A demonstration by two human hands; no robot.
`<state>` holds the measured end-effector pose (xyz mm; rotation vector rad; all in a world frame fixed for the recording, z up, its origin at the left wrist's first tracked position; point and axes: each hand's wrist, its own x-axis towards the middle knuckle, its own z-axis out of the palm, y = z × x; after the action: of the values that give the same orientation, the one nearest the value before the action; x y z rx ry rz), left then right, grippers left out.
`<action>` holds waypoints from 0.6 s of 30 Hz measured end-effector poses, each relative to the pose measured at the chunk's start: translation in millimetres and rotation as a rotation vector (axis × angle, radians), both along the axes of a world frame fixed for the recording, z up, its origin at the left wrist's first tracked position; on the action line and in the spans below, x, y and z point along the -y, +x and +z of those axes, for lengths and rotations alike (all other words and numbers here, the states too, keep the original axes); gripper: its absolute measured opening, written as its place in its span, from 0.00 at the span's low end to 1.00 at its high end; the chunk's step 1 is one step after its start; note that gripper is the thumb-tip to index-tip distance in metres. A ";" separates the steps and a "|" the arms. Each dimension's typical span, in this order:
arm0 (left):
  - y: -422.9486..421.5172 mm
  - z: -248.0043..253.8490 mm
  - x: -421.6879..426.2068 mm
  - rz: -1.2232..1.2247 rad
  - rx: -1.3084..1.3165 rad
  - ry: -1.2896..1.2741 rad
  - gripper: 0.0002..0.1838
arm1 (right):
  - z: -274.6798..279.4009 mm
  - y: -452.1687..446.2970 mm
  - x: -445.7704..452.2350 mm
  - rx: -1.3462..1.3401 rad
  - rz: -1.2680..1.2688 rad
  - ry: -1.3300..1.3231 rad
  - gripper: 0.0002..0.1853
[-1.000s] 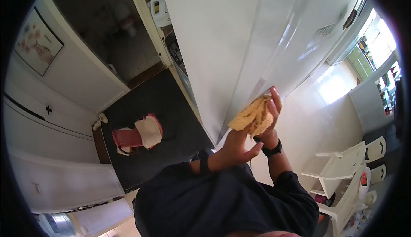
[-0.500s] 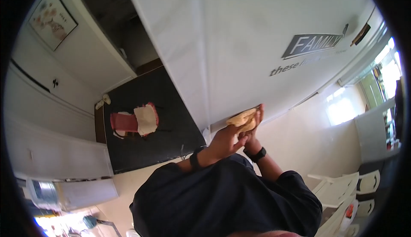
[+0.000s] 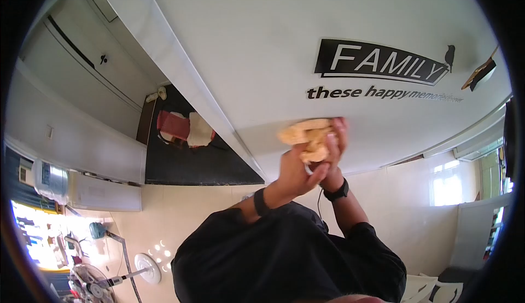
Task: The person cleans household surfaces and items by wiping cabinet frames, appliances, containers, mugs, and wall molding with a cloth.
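A yellowish-tan cloth [image 3: 298,132], bunched and blurred, is between my two hands in front of the white wall. My left hand [image 3: 295,173] is closed on its lower left part. On the right side, my right hand [image 3: 338,141] grips the cloth with the fingers pointing up, and its lower edge meets my left hand. A small white edge shows below the cloth between the hands; I cannot make out what it is. Whether the cloth touches the wall is unclear. Each wrist has a dark band on it.
Above the hands, the wall carries a black "FAMILY" decal [image 3: 383,61] with smaller lettering. A reddish chair with a pale cover [image 3: 175,125] stands on dark flooring at left. A fan [image 3: 93,286] is at lower left, white chairs [image 3: 445,292] at lower right.
The view has turned, so the wall and its decal fill more of it. The cloth has shifted and bunched differently in my hands. The fan has come into view.
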<state>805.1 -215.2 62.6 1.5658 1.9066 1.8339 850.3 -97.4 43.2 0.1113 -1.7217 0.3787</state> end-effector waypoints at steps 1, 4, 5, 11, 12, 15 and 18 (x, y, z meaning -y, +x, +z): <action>11.4 0.1 -15.0 0.053 0.027 0.004 0.27 | -8.3 4.3 -9.3 -0.070 -0.039 -0.037 0.31; 26.2 -20.1 -46.5 -0.004 -0.095 -0.102 0.27 | -55.2 16.3 -37.2 -0.076 -0.227 -0.095 0.37; 29.1 -30.3 -53.6 -0.036 -0.081 -0.115 0.27 | -73.5 21.7 -43.9 -0.053 -0.238 -0.102 0.37; 26.9 -89.8 -37.7 -0.013 -0.105 -0.357 0.25 | -163.4 48.8 -43.4 0.148 -0.205 -0.124 0.30; 23.8 -83.8 -28.0 -0.010 -0.063 -0.386 0.23 | -169.2 45.1 -41.3 0.130 -0.172 -0.107 0.28; 13.0 -74.0 -4.0 0.087 -0.102 -0.318 0.22 | -136.3 32.7 -23.0 0.153 -0.066 -0.040 0.25; 1.6 -33.2 27.7 0.272 -0.177 -0.169 0.24 | -65.3 -2.7 7.1 0.051 -0.047 0.060 0.20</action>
<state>806.7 -242.9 29.4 1.5234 2.3891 1.6126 847.5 -104.5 -22.1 0.1053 -1.7837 0.2968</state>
